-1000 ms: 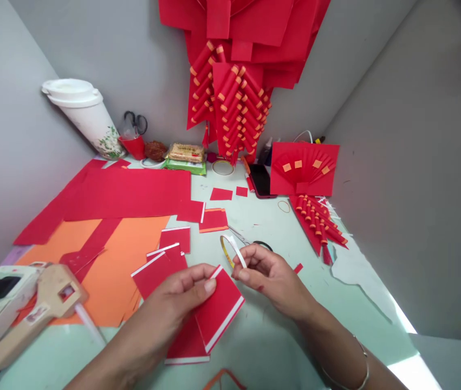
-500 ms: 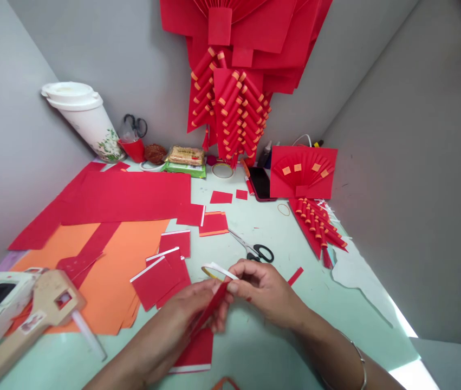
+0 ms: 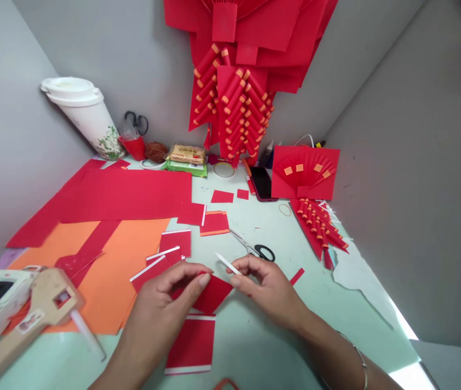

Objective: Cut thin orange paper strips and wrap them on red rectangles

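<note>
My left hand pinches a red paper piece between thumb and forefinger; the sheet hangs tilted over the table. In my right hand, thumb and fingers grip a narrow roll of white tape, turned nearly edge-on. A small gap separates the roll from the paper. Below the hands lies a red paper square with white strips along two edges. Several more red pieces with white strips lie to the left, partly behind my left hand. Black-handled scissors rest just beyond my right hand.
At left, a beige glue gun overlaps orange sheets. Large red sheets lie behind them. A white lidded cup, a phone and another tape roll stand or lie along the back. Paper firecracker decorations hang there.
My hands have moved apart. The tape roll, earlier against the red paper with its ring showing, is now away from it and edge-on. The paper has swung flatter into view.
</note>
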Demonstrator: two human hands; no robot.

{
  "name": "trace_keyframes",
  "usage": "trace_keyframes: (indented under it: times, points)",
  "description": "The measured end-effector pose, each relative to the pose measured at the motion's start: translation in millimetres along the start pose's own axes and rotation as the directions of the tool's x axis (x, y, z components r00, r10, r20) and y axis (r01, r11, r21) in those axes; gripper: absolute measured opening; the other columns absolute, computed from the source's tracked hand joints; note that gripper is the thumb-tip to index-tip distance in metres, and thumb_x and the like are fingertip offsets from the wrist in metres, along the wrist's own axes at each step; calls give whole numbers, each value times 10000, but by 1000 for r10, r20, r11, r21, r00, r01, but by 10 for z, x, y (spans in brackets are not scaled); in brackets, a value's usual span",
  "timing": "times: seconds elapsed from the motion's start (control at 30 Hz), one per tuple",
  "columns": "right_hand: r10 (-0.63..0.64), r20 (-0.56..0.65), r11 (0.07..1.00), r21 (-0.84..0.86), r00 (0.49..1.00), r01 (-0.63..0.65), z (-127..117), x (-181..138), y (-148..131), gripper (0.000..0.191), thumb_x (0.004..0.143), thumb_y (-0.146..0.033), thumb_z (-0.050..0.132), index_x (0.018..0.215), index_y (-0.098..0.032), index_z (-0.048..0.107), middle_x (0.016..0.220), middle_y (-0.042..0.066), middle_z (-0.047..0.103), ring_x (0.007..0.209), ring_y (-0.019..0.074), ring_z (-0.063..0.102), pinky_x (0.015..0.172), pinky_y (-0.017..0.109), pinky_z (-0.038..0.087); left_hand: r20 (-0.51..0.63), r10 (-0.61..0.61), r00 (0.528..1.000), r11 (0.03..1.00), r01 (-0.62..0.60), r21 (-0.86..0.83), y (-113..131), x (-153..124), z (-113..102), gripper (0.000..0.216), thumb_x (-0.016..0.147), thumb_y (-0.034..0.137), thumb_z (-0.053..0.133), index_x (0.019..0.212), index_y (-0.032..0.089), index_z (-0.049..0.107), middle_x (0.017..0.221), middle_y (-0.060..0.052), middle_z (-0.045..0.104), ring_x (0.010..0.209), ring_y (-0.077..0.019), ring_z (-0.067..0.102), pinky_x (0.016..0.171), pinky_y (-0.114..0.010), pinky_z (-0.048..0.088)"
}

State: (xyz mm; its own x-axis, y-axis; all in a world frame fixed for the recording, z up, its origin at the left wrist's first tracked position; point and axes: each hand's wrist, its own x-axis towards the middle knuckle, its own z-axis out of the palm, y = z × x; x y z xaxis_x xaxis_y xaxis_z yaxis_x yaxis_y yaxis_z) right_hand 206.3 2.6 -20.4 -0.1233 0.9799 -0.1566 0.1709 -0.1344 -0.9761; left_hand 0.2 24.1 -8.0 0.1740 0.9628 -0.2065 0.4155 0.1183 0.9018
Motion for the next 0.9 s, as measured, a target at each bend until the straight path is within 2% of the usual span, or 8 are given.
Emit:
trace_keyframes:
  times: [0.07, 0.13, 0.27, 0.33, 0.4, 0.57, 0.77, 0.9]
  points:
    - [23, 75, 997, 76, 997, -29, -35, -9, -5, 173, 928, -356, 575, 983, -230, 679, 808, -13, 629, 768, 142, 548, 735, 270, 423, -10, -50, 999, 998, 50, -34, -13, 12, -24, 324, 771, 598, 655, 858, 295, 727, 851, 13, 736, 813, -192, 661, 727, -254, 531]
    - [-11, 83, 998, 69, 997, 5, -46, -21, -9, 215, 964, -369, 517, 992, -229, 677, 801, -7, 635, 756, 142, 551, 719, 270, 422, -26, -73, 997, 996, 72, -53, -25, 21, -35, 333, 760, 600, 660, 860, 289, 726, 851, 10, 735, 809, -193, 659, 723, -258, 531]
    - [-229, -14, 959, -175, 973, 223, 20, -47, -5, 132, 924, -253, 567, 930, -208, 691, 809, 6, 640, 773, 149, 572, 735, 273, 427, -93, -47, 995, 998, 43, -39, -42, 24, -8, 319, 743, 568, 690, 884, 284, 718, 930, 4, 738, 906, -206, 650, 810, -277, 515]
    - [-340, -6, 901, -289, 940, 324, 58, -53, 2, 126, 911, -211, 577, 933, -199, 700, 793, 11, 636, 770, 153, 567, 736, 277, 426, -76, -41, 996, 998, 37, -53, -46, 21, 13, 322, 741, 559, 695, 892, 275, 710, 922, 0, 734, 894, -206, 648, 809, -284, 510]
    - [-395, 18, 861, -341, 918, 377, 76, -51, 12, 134, 916, -203, 572, 947, -197, 702, 780, 14, 631, 754, 156, 558, 724, 281, 426, -36, -40, 999, 997, 38, -66, -42, 16, 27, 322, 752, 551, 691, 900, 266, 702, 894, -3, 726, 862, -203, 646, 796, -289, 505]
    - [-397, 68, 839, -378, 915, 392, 64, -38, 37, 136, 935, -229, 564, 960, -215, 696, 783, 27, 635, 749, 171, 554, 738, 302, 438, 24, -51, 998, 996, 52, -71, -8, -11, 28, 286, 787, 531, 679, 852, 253, 669, 830, 6, 688, 806, -186, 620, 747, -273, 479]
    - [-370, 76, 844, -390, 926, 369, 66, -35, 23, 146, 933, -238, 558, 960, -218, 701, 779, 29, 641, 753, 177, 564, 741, 310, 443, 54, -65, 996, 995, 69, -74, 17, -24, 14, 306, 799, 547, 649, 806, 241, 628, 721, 23, 596, 661, -149, 516, 585, -241, 403]
    - [-325, 57, 874, -363, 944, 323, 63, -35, -4, 145, 920, -259, 580, 940, -211, 715, 794, 28, 658, 776, 174, 585, 750, 307, 445, 55, -103, 993, 980, 111, -163, 56, -49, -2, 324, 791, 559, 651, 775, 241, 594, 638, 50, 504, 585, -121, 430, 535, -218, 370]
